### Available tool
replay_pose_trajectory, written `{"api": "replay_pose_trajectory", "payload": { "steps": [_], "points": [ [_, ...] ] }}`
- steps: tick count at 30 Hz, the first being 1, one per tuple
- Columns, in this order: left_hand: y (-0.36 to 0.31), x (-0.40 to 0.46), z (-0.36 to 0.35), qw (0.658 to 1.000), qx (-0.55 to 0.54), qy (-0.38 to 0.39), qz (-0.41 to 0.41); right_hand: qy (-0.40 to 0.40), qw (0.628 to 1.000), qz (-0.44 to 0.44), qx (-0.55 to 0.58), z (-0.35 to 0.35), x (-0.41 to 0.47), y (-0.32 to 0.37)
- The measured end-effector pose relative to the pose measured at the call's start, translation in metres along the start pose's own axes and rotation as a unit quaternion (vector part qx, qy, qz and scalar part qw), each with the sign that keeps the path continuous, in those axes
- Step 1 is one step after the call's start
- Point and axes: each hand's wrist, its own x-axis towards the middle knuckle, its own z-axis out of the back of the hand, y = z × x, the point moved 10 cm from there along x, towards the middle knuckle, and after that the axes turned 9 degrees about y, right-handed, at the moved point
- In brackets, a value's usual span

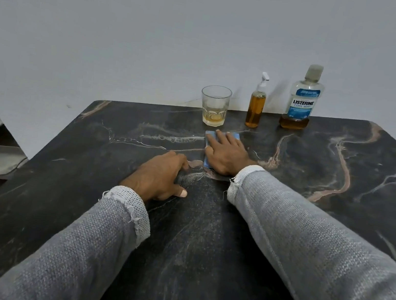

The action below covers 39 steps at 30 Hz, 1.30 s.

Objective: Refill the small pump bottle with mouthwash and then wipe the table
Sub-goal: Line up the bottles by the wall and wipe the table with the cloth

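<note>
Fingers, right hand (225,155): laid out straight and flat on a small folded blue cloth (209,140), which is pressed against the dark marble-patterned worktop (337,209); nothing is gripped.
Fingers, left hand (159,180): loosely curled with the knuckles up, rested on the worktop just beside the cloth; nothing is held.
Small pump bottle: a slim clear bottle with a white pump (257,102) is stood upright at the far edge, pump fitted, amber liquid up to its shoulder.
Mouthwash source: a large clear labelled bottle with a pale cap (302,98) is stood capped to its right, only a low amber layer left.
Glass: a clear faceted tumbler (214,106) is stood to the left of the pump bottle, a little pale liquid at the bottom.
Refill: judged done, as both bottles are closed and set aside.
Wiping: judged under way; wet streaks (167,139) are seen left of the cloth, so that patch is left to be cleared.
</note>
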Motion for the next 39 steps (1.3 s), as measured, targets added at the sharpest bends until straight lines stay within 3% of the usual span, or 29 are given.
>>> {"api": "replay_pose_trajectory", "payload": {
  "steps": [10,20,33,39],
  "points": [
    [0.004,-0.013,-0.001,0.997,-0.071,-0.033,0.014,0.018,0.991,0.129,-0.017,-0.017,-0.089,0.052],
    [0.004,-0.014,-0.003,0.997,-0.067,-0.024,0.006,-0.009,0.994,0.11,-0.008,-0.036,-0.199,0.026],
    [0.027,-0.011,0.007,0.988,-0.121,-0.095,-0.021,-0.021,0.98,0.197,-0.019,-0.031,-0.12,0.11],
    [0.036,-0.019,-0.001,0.988,-0.127,-0.09,-0.016,0.011,0.997,0.082,-0.005,-0.019,-0.084,0.037]
  ]
}}
